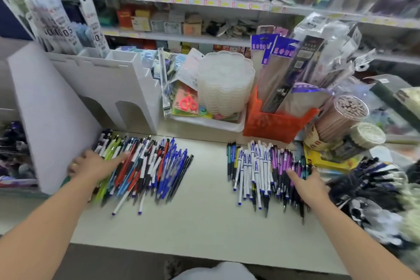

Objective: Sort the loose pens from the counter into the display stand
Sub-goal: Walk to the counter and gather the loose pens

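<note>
We stand at the counter (204,218) with two loose heaps of pens on it: a mixed heap of click pens (145,166) at lower left of the frame, red, blue, green and white barrels lying roughly parallel, and a second heap (261,173) at lower right, mostly white-and-blue and purple barrels. The white display stand (113,84) rises at upper left, just behind the left heap, its top compartments open and its side panel touching the pens' edge

Our left hand (95,165) lies flat on the left heap, fingers spread and extended, gripping nothing. Our right hand (306,183) rests on the outer edge of the right heap, fingers loosely curled over the purple pens; whether any pen is pinched under it we cannot tell

We judge the pens light, stiff and smooth, so they likely roll and slide off each other when disturbed. A few at a time should be gathered around mid-barrel, tips aligned one way, then dropped upright into a compartment. Scooping too many risks a fan of pens slipping out toward the counter's front edge
</note>
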